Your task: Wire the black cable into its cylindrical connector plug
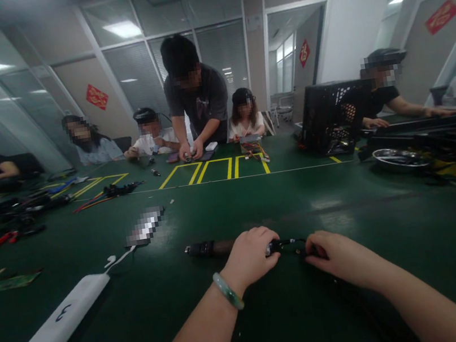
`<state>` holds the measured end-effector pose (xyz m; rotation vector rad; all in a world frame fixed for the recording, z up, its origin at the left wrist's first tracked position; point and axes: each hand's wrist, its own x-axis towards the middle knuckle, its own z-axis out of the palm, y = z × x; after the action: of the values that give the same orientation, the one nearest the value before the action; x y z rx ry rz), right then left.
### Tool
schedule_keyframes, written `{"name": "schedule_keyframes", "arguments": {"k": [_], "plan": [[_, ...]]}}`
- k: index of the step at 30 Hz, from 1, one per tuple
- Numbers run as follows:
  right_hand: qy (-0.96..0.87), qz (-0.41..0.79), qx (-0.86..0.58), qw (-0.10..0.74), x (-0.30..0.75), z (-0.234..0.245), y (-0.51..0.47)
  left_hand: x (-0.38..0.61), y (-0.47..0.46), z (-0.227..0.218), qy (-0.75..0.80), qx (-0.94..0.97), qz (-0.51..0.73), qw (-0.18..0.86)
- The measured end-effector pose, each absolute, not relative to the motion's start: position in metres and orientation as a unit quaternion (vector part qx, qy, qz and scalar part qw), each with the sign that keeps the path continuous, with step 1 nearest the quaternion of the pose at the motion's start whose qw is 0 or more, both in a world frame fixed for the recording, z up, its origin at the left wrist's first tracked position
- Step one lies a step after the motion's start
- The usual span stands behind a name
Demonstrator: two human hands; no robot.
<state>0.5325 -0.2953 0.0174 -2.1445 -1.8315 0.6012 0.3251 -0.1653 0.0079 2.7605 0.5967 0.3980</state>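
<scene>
A dark, rod-shaped electric screwdriver [216, 248] lies across the green table, its metal tip pointing left. My left hand [251, 253] is wrapped over its rear end, so that part is mostly hidden; a jade-coloured bangle circles the wrist. From the rear end a short black cable [292, 241] runs right to my right hand [328, 250]. The fingers there are bent and pinched together on the cable, and their tips are partly hidden. A dark lead seems to trail below that hand, though it is hard to make out against the table.
At left, a white power strip [63, 327] has a charging phone [146, 227] beyond it. Red-handled pliers [2, 240], a circuit board [8, 282] and cables lie further left. A metal bowl [400, 159] and black computer case [331, 118] stand at right. Several people work across the table.
</scene>
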Motion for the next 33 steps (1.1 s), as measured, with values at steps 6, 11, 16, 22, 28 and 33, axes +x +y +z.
{"name": "schedule_keyframes", "arguments": {"k": [6,11,16,22,28,33], "plan": [[-0.650,0.220,-0.718,0.116,0.526,0.015,-0.299,0.338,-0.172,0.003,0.208,0.964,0.138,0.095],[-0.625,0.299,-0.701,0.170,0.514,0.006,-0.291,0.341,-0.170,0.000,0.206,0.965,0.141,0.083],[-0.619,0.317,-0.686,0.213,0.506,0.005,-0.271,0.340,-0.166,-0.003,0.205,0.964,0.155,0.072],[-0.594,0.282,-0.709,0.254,0.509,0.009,-0.251,0.337,-0.163,-0.002,0.201,0.964,0.159,0.070],[-0.581,0.301,-0.708,0.264,0.511,-0.002,-0.264,0.334,-0.163,0.000,0.195,0.965,0.157,0.080],[-0.585,0.316,-0.709,0.235,0.518,-0.008,-0.272,0.333,-0.163,0.000,0.195,0.965,0.156,0.087]]}}
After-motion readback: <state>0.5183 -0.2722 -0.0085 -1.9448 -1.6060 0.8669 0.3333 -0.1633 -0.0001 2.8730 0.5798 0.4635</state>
